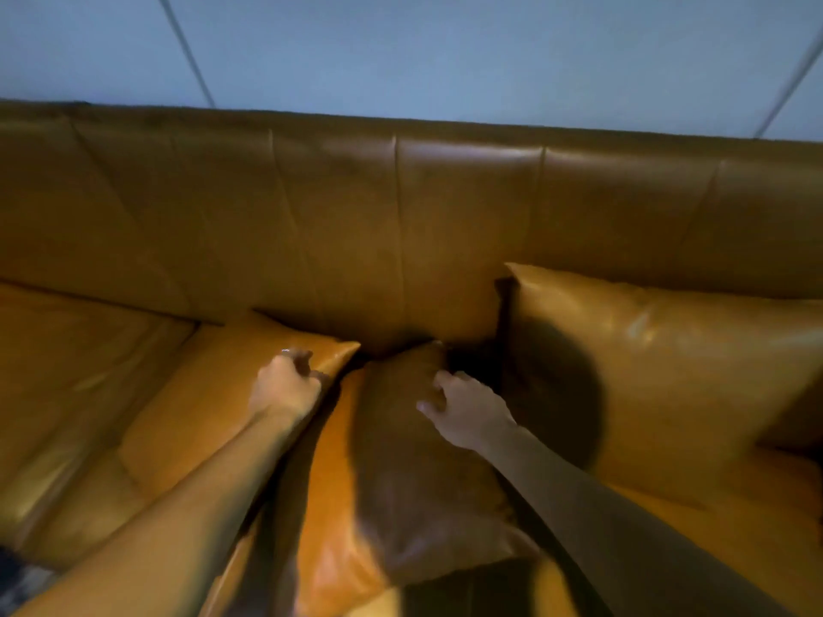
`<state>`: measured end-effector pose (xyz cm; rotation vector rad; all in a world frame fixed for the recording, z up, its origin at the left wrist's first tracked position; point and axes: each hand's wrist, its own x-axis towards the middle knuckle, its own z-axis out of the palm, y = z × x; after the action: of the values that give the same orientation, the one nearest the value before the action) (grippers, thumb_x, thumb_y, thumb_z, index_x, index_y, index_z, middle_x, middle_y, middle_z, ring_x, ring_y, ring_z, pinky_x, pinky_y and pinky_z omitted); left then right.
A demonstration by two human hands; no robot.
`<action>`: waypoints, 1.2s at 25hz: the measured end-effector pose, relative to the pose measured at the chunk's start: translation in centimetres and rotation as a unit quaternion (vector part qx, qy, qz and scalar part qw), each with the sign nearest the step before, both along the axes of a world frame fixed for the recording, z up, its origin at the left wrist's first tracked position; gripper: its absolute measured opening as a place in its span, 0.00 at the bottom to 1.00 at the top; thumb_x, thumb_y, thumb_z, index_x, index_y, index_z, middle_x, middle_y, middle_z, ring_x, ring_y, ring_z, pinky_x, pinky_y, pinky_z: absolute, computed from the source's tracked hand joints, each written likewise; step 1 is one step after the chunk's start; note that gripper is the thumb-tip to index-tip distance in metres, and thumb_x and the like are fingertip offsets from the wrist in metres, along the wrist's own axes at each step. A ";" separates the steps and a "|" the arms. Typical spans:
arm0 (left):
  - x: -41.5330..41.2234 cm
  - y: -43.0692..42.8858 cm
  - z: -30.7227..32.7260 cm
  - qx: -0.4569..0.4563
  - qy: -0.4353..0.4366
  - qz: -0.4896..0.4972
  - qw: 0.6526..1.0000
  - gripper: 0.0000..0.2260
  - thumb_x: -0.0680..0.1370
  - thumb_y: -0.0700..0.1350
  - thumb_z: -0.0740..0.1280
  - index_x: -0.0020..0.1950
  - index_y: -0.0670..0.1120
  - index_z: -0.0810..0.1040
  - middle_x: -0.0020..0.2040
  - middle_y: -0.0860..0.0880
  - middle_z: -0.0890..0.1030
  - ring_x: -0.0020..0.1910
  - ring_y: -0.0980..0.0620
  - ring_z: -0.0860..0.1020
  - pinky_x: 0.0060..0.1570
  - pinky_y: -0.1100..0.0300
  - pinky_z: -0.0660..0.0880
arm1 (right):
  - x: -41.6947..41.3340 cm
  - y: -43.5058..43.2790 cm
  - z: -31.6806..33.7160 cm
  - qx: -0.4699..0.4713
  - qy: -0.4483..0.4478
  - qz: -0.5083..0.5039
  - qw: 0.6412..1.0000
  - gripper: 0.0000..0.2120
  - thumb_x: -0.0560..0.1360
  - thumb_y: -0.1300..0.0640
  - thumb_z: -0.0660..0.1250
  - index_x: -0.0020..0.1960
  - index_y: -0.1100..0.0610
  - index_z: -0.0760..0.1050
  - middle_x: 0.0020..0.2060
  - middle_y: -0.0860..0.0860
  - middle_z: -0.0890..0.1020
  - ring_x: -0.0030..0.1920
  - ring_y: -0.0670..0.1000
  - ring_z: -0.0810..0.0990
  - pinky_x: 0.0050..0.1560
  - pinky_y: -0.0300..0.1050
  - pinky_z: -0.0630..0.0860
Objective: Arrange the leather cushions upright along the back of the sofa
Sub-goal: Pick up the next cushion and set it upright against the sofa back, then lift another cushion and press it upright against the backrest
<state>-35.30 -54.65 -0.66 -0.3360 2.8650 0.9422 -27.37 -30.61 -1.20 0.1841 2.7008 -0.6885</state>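
Note:
Three tan leather cushions lie on a tan leather sofa. The right cushion (668, 376) leans upright against the sofa back (401, 216). A left cushion (213, 403) lies flat on the seat, its far corner near the backrest. My left hand (285, 385) is closed around that corner. The middle cushion (401, 474) lies flat between my arms, running from the front toward the backrest. On its far end rests my right hand (463, 411), fingers curled and slightly apart; whether it grips the leather is unclear in the blur.
The sofa seat (75, 371) stretches bare to the left. A pale wall (445, 51) rises behind the backrest. A dark patch of something shows at the bottom left corner (18, 576).

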 end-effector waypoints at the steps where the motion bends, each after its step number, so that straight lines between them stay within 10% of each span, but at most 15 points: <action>1: -1.4 -0.9 -0.2 -0.021 0.013 -0.041 0.999 0.21 0.74 0.50 0.68 0.68 0.49 0.76 0.63 0.44 0.80 0.60 0.43 0.77 0.60 0.51 0.74 | -1.6 -1.3 -0.9 -0.006 -0.019 -0.024 1.000 0.29 0.80 0.39 0.60 0.76 0.53 0.63 0.71 0.56 0.71 0.70 0.61 0.72 0.67 0.62 0.72; 9: -11.5 -2.8 -2.6 -0.212 -0.059 -0.409 0.886 0.35 0.71 0.65 0.69 0.75 0.59 0.64 0.80 0.53 0.58 0.80 0.48 0.51 0.74 0.41 0.48 | -9.1 -4.2 -7.8 -0.043 -0.154 -0.282 0.946 0.49 0.70 0.28 0.65 0.80 0.48 0.47 0.77 0.58 0.62 0.74 0.67 0.63 0.69 0.66 0.65; 14: -12.0 -2.2 -3.3 -0.205 -0.022 -0.466 0.861 0.25 0.71 0.66 0.68 0.60 0.53 0.70 0.51 0.51 0.77 0.54 0.47 0.76 0.53 0.52 0.66 | -9.6 -3.8 -10.5 -0.096 -0.181 -0.357 0.911 0.58 0.62 0.24 0.68 0.81 0.52 0.51 0.79 0.57 0.61 0.76 0.65 0.61 0.73 0.66 0.61; 21: -9.1 -5.0 -2.2 -0.291 0.107 -0.441 0.843 0.16 0.80 0.60 0.60 0.60 0.53 0.79 0.53 0.52 0.80 0.56 0.51 0.74 0.56 0.54 0.63 | -8.3 -4.8 -7.6 -0.121 -0.094 -0.364 0.919 0.40 0.64 0.42 0.79 0.71 0.58 0.72 0.67 0.57 0.75 0.68 0.62 0.73 0.68 0.61 0.70; 26: -9.3 -9.0 1.2 -0.246 0.127 -0.387 0.880 0.10 0.80 0.51 0.63 0.56 0.48 0.79 0.49 0.50 0.80 0.47 0.52 0.77 0.45 0.60 0.69 | -8.4 -8.2 -5.4 -0.113 0.007 -0.308 0.945 0.09 0.74 0.47 0.70 0.52 0.48 0.84 0.58 0.51 0.83 0.57 0.58 0.81 0.57 0.52 0.79; 30: -11.8 -12.3 4.8 -0.275 0.122 -0.364 0.881 0.10 0.80 0.50 0.64 0.57 0.48 0.79 0.50 0.49 0.81 0.48 0.50 0.79 0.47 0.58 0.72 | -9.2 -12.3 -2.0 -0.038 0.109 -0.159 0.980 0.11 0.79 0.54 0.62 0.53 0.50 0.83 0.56 0.53 0.84 0.58 0.59 0.80 0.57 0.54 0.78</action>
<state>-47.12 -66.95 4.10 0.8371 2.9979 0.0238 -36.59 -42.89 -3.16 0.5618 2.8772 -0.9511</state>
